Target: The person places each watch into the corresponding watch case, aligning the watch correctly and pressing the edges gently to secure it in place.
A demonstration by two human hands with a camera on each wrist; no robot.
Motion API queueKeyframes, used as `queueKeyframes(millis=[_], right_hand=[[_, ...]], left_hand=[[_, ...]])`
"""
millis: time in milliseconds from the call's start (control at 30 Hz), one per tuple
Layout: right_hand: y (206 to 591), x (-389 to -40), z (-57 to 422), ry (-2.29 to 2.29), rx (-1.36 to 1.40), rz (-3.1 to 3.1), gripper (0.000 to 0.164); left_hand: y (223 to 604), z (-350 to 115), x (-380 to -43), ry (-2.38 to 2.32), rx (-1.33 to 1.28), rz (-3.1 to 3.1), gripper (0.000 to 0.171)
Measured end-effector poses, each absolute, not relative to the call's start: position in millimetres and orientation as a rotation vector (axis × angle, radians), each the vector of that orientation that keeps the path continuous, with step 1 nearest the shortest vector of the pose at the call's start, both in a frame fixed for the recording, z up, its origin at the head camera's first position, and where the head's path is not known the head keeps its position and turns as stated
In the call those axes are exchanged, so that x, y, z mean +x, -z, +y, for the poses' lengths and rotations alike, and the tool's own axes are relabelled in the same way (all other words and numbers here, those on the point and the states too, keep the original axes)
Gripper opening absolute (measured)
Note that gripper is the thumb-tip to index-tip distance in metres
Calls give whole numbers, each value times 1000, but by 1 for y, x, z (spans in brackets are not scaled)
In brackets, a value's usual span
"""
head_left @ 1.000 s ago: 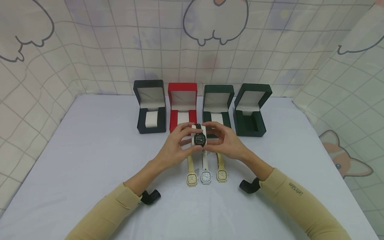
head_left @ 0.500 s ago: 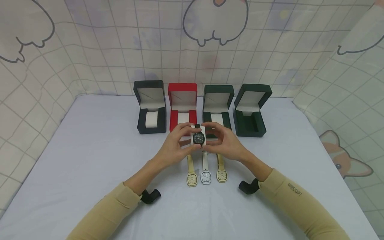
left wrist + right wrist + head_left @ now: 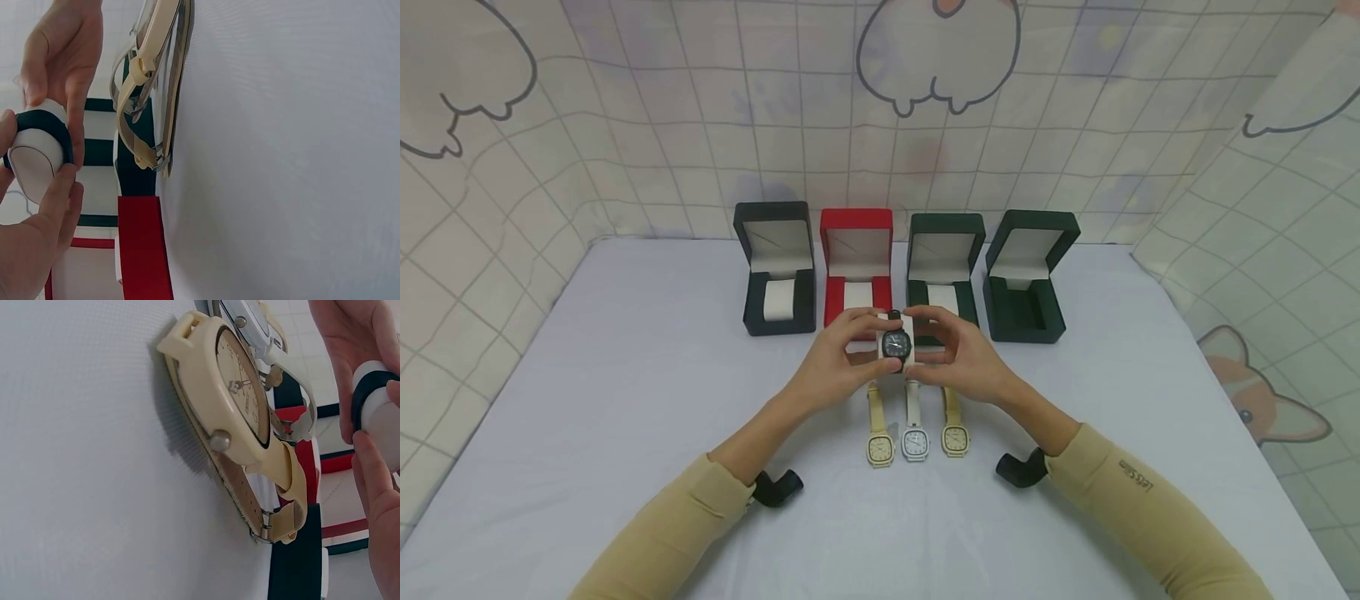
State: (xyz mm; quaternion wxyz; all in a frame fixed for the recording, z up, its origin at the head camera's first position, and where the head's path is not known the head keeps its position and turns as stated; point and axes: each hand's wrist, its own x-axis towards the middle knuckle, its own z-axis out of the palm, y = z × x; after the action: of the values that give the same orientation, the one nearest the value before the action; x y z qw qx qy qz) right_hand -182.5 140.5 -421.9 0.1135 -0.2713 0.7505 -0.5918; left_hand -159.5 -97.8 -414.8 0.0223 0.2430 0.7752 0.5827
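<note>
Above the middle of the table, a black wristwatch (image 3: 896,343) with a dark strap is wrapped around a white cushion (image 3: 32,172). My left hand (image 3: 835,362) pinches the watch, thumb at the lower side of its face and fingers at the upper side. My right hand (image 3: 966,354) grips the cushion from the right with thumb and fingertips. Below the hands lie a cream watch (image 3: 880,450), a white watch (image 3: 915,443) and a gold-toned watch (image 3: 955,440), faces up, their straps partly hidden by the hands.
Behind the hands stand a dark box (image 3: 752,300), a red box (image 3: 835,300), a green box (image 3: 917,292) and another green box (image 3: 1022,333), lids raised. White cushions sit in all but the rightmost. Black curved pieces (image 3: 778,489) stick out near both sleeves.
The watch and cushion have shifted very slightly to the left, and the watch face has tilted a little. Both hands keep their hold; the boxes and other watches stay put.
</note>
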Motion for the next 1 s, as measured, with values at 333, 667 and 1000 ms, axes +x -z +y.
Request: queueKeyframes(millis=[333,667,1000], right_hand=[[423,-181,141,1732,-797,2224,74],[422,-180,140,1730,-776,2238,74],[423,-179,140,1741,-769,2231,75]], left_hand=[[417,-99,-161,-1784,722,2418,52],[416,-99,-162,-1757,710,2436,51],[416,-99,-165,-1745,664,2416,51]])
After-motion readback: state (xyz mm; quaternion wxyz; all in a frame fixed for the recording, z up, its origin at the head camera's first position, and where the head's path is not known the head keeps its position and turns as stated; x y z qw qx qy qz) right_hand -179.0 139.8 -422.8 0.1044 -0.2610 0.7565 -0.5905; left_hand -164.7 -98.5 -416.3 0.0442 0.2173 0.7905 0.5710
